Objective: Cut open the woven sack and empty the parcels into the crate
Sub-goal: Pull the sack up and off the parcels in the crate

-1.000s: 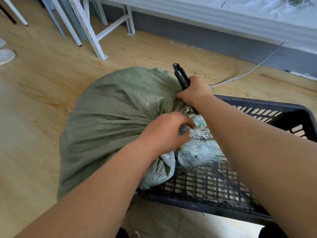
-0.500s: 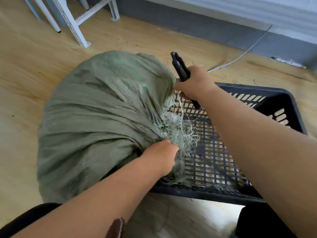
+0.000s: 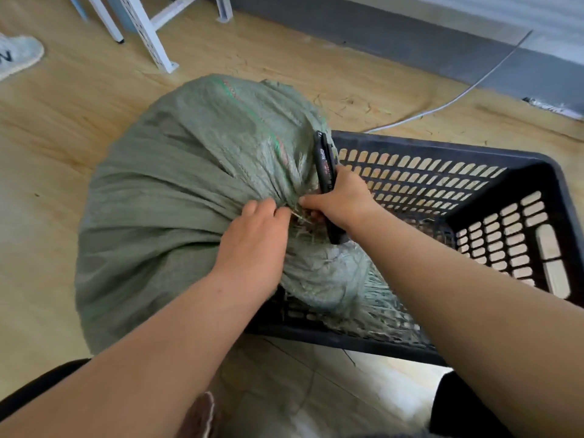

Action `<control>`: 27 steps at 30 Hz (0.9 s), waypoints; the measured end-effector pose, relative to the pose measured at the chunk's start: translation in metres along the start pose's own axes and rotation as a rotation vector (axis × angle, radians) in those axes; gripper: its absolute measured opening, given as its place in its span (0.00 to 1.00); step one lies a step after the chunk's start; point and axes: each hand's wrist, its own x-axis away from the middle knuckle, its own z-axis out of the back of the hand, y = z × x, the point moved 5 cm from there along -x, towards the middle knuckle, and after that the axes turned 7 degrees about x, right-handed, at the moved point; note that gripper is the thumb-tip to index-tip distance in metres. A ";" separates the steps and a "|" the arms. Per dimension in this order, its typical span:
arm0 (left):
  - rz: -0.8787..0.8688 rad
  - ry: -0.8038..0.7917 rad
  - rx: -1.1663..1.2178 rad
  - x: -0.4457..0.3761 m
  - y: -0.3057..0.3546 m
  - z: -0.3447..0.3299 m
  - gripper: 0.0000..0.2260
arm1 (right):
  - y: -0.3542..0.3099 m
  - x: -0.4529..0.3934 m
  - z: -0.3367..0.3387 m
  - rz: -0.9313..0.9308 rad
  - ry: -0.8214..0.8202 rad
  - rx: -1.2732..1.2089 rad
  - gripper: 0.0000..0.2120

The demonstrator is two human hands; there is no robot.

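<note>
A bulging green woven sack lies on the wooden floor with its gathered, frayed neck hanging over the left rim of a black slatted plastic crate. My left hand pinches the bunched cloth at the neck. My right hand is closed around a black utility knife, held against the neck just right of my left fingers. The blade tip is hidden by my hand and the cloth. No parcels are visible; the sack hides its contents.
White metal furniture legs stand at the back left. A grey cable runs across the floor behind the crate towards the grey skirting wall. A shoe shows at the far left edge. Frayed sack strands lie inside the crate.
My right hand with the knife has come down from above the crate to the sack's neck. My left hand has shifted up to pinch the cloth beside it.
</note>
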 end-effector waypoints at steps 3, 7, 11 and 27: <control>0.033 -0.084 -0.001 0.001 -0.002 -0.013 0.18 | 0.002 -0.005 0.048 -0.002 0.313 0.141 0.17; -0.063 -0.326 -0.173 0.015 0.009 -0.050 0.16 | 0.028 -0.014 0.108 -0.136 0.574 0.109 0.14; -0.063 -0.439 -0.271 0.013 0.015 -0.067 0.20 | 0.043 -0.021 0.085 -0.232 0.320 0.259 0.19; 0.011 -0.465 0.270 -0.005 0.010 -0.018 0.14 | -0.075 -0.011 0.057 0.366 0.365 0.295 0.17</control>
